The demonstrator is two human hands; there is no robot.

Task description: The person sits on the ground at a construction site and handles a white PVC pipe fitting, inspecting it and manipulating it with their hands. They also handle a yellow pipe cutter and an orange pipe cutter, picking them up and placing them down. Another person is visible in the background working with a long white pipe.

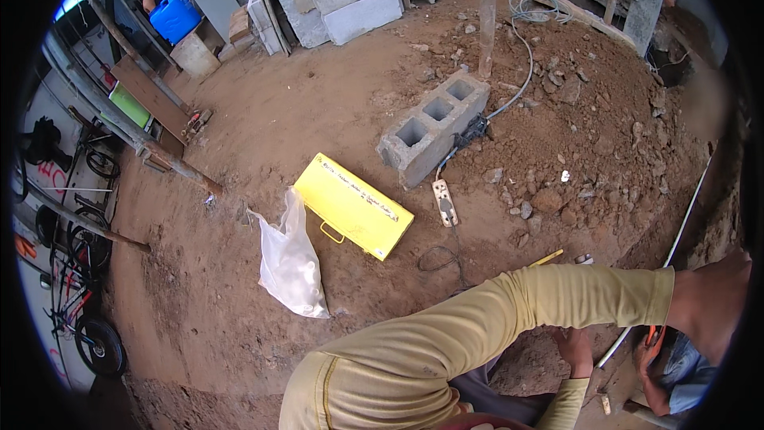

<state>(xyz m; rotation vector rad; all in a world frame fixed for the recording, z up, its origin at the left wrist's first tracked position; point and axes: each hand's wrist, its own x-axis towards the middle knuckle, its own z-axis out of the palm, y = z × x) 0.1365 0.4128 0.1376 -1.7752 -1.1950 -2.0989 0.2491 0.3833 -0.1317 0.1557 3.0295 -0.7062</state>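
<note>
My left arm in an olive-yellow sleeve crosses the lower view to the right. Only the wrist and part of my left hand [712,302] show at the dark rim; its fingers are hidden. My right hand [577,348] is low over the soil beneath that sleeve, its fingertips covered. A thin white pipe [689,227] slants down past my left wrist and behind the sleeve. Close to it, another person's hand [649,362] is at an orange-handled tool [655,335]. Behind my sleeve lies a yellow strip [547,257], partly covered.
A yellow metal case [354,205] and a white plastic bag [293,267] lie on bare soil. Beyond are a hollow concrete block [436,123], a power strip [445,202] with its cable, and a rubble mound [573,111]. Wooden poles [487,16] stand about; bicycles [99,342] line the left.
</note>
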